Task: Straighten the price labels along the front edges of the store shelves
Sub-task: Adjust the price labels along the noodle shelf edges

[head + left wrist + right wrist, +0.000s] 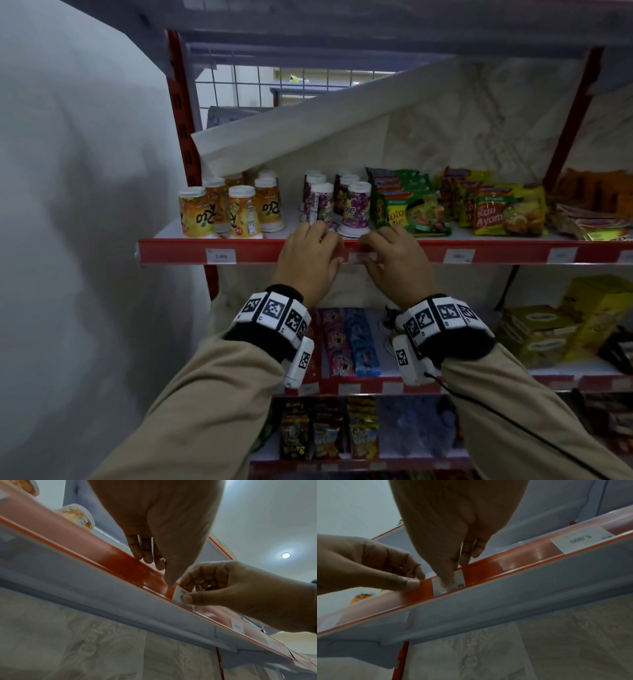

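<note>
**Both hands on one price label at the red shelf rail**

Right hand [453, 536] has the grip: its thumb lies flat across the face of the small white price label [459, 580] while its fingers curl over the top lip of the red label rail [171, 251], so the paper is pinched against the strip. Immediately to the left of that grip, the left hand [373, 566] presses its thumb onto bare red rail just beside the label's left edge, fingers bent over the rail top; it touches the rail, and whether it also touches the paper cannot be told. From the head view the label shows only in the narrow gap between the two hands.

Held this way, the label sits inside the rail channel with its long axis running along the rail, left to right, and its printed face turned outward toward the person. In the right wrist view its side edges look near square to the rail; any leftover tilt is too slight to judge.

My reading: the right hand is the nearer and controlling one, so any correction is a small slide or turn under that thumb, along the rail, with the left thumb steadying.

Farther right along the same rail sits another price tag reading 5.000 [582, 539], well apart. Behind the grip stand purple drink cups [356, 205].
</note>
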Action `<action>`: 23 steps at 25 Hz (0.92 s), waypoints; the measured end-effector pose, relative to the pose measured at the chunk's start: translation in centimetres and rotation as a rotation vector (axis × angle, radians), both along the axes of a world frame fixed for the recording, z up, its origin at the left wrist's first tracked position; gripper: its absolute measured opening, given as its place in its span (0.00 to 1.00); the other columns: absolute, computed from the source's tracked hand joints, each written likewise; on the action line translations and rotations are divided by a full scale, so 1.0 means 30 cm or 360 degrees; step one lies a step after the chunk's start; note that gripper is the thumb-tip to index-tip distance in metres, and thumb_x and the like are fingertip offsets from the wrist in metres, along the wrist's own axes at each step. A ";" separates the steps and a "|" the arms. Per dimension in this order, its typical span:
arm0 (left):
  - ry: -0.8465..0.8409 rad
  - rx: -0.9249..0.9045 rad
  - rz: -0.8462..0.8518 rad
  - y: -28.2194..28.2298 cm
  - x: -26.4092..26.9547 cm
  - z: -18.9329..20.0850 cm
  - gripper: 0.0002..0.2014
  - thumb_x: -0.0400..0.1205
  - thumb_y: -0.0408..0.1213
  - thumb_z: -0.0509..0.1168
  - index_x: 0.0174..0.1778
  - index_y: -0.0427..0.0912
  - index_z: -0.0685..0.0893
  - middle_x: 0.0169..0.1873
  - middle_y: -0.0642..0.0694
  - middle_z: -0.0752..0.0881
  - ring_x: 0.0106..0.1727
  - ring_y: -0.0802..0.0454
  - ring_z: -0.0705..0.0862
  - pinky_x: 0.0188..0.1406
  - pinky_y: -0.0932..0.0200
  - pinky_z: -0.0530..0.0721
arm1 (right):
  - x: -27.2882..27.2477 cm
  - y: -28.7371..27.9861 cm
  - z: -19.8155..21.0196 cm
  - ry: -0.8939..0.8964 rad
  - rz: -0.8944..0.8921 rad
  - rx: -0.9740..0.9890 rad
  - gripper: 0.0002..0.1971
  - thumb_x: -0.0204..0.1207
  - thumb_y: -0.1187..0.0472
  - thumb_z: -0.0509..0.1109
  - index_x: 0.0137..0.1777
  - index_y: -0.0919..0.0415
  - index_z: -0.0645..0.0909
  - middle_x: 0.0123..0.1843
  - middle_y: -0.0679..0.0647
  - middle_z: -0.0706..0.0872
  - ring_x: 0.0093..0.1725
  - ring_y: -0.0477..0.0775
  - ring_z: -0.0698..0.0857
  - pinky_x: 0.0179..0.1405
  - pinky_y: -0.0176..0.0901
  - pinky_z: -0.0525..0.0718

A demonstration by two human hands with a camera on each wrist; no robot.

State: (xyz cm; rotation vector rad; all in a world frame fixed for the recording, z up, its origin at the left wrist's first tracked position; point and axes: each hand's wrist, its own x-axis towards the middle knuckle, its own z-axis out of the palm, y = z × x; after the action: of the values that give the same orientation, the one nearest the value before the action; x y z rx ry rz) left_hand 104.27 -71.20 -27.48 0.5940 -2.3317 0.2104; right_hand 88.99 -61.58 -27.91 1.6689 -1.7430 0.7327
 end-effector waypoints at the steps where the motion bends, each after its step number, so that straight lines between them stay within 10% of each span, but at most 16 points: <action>1: 0.0043 0.0009 0.0002 0.004 -0.003 -0.006 0.12 0.79 0.43 0.67 0.55 0.43 0.80 0.53 0.44 0.77 0.55 0.44 0.73 0.53 0.50 0.73 | 0.001 -0.001 0.000 0.0024 -0.0015 0.0024 0.09 0.70 0.63 0.76 0.49 0.61 0.82 0.45 0.58 0.82 0.45 0.63 0.77 0.41 0.54 0.77; 11: 0.0436 0.0123 -0.0101 -0.021 -0.032 -0.062 0.06 0.81 0.40 0.65 0.48 0.42 0.84 0.44 0.45 0.81 0.49 0.45 0.75 0.48 0.53 0.71 | -0.012 -0.018 0.051 -0.0858 0.0337 -0.0060 0.01 0.78 0.62 0.70 0.46 0.57 0.81 0.43 0.51 0.83 0.44 0.52 0.82 0.43 0.45 0.81; 16: 0.0480 0.0276 -0.0122 -0.015 -0.032 -0.056 0.16 0.84 0.49 0.59 0.57 0.42 0.83 0.43 0.47 0.81 0.47 0.47 0.75 0.49 0.52 0.72 | 0.024 -0.011 0.044 -0.1421 0.0546 -0.0273 0.12 0.75 0.71 0.72 0.53 0.58 0.78 0.47 0.56 0.87 0.45 0.48 0.87 0.45 0.38 0.86; 23: 0.0477 0.0272 -0.0117 -0.019 -0.034 -0.051 0.07 0.82 0.40 0.66 0.47 0.40 0.83 0.42 0.43 0.79 0.46 0.43 0.74 0.44 0.55 0.68 | 0.057 0.001 0.019 -0.1185 0.0525 -0.0161 0.05 0.75 0.66 0.73 0.50 0.62 0.84 0.41 0.50 0.87 0.40 0.42 0.85 0.40 0.32 0.83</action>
State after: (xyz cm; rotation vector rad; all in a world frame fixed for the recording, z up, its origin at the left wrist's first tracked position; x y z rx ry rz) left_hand 103.26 -71.77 -29.00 0.5781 -2.0872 -0.1075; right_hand 90.69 -61.55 -27.34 1.7544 -1.8500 1.7378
